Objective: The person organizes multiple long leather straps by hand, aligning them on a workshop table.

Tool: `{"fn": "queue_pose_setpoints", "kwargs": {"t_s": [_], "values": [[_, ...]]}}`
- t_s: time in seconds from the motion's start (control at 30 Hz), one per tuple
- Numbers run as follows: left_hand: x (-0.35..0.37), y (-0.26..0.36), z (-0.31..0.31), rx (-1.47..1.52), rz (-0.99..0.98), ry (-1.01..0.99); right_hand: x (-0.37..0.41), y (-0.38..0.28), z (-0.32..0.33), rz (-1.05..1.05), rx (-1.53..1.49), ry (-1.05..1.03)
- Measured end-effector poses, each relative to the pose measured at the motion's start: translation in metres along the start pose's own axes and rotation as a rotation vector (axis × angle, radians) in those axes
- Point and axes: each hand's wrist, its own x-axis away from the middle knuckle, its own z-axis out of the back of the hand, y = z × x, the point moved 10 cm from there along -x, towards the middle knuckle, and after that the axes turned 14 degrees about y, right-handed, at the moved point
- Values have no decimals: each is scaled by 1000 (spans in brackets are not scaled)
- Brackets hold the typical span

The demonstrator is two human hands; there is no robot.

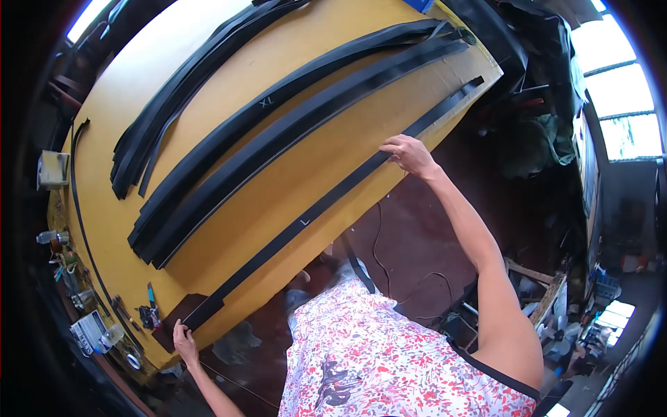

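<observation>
A long, flat black strip [333, 195] with a pale "L" mark lies along the near side of the yellow table [258, 217]. My left hand [185, 344] pinches its near-left end at the table edge, beside a dark brown flat piece [179, 309] under that end. Farther right along the same strip, my right hand [411, 154] has thumb and fingers closed on it. Beyond my right hand, the strip runs on toward the far right corner.
Several black strips lie in long stacks [313, 124] across the table, another stack marked "XL" [267, 102], and one more bundle [174, 97] farther back. At the left edge are a cutter knife [151, 295], a tape roll [133, 361] and a clear bottle [111, 336]. Cords [378, 240] trail on the floor.
</observation>
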Motion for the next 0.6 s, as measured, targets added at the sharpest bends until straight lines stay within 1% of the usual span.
{"fn": "queue_pose_setpoints", "kwargs": {"t_s": [0.17, 0.3, 0.5, 0.6], "values": [[1, 0, -6, -6, 41, -38, -4, 3, 6, 41, -8, -6], [3, 10, -10, -22, 70, -77, -8, 7, 13, 14, 19, -34], [11, 18, -14, -62, 23, -84, -10, 15, 17, -37, 42, -21], [7, 36, -17, -85, 48, -114, -12, 17, 17, -75, 30, -31]]}}
